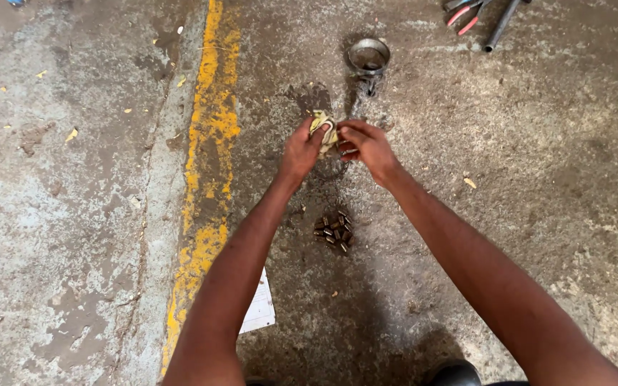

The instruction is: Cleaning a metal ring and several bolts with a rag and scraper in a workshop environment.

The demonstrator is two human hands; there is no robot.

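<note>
I see both hands, left hand (299, 151) and right hand (368, 145), fingers closed on the soft, limp rag (324, 131), best pinched by its bunched folds.

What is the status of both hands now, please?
Left hand fingers grip yellowish rag. Right hand pinches at it. Pile of small metal parts below, untouched.

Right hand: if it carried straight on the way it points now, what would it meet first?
The right hand points toward the left hand, so it would likely meet the rag held between them first; depth is hard to judge.
</note>
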